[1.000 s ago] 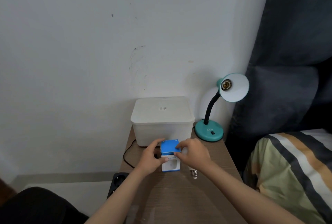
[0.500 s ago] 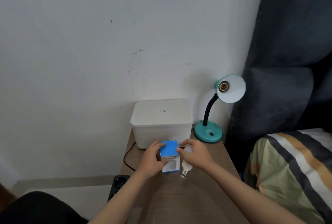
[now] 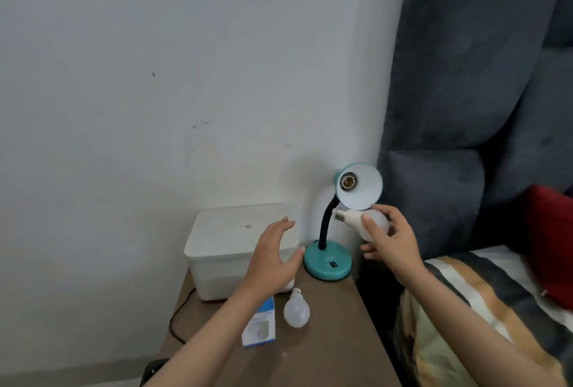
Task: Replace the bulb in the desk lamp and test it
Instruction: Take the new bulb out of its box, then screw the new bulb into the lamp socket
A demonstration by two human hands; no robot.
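A teal desk lamp [image 3: 328,265] stands at the back right of the wooden table [image 3: 328,346], its shade [image 3: 361,188] facing me with a bare socket [image 3: 348,181] inside. My right hand [image 3: 391,240] holds a white bulb [image 3: 359,219] just below the shade, screw base pointing left and up. My left hand [image 3: 273,253] hovers open in front of the white box, left of the lamp base. A second white bulb [image 3: 296,310] lies on the table beside a blue and white bulb carton [image 3: 259,324].
A white lidded plastic box [image 3: 238,247] sits at the back left of the table against the wall. A black cable [image 3: 176,321] hangs off the left edge. A grey headboard [image 3: 465,107] and striped bedding [image 3: 483,309] lie to the right.
Both hands left the carton on the table. My right hand rose with a bulb to just under the lamp shade; my left hand lifted and opened. The view swung right and closer.
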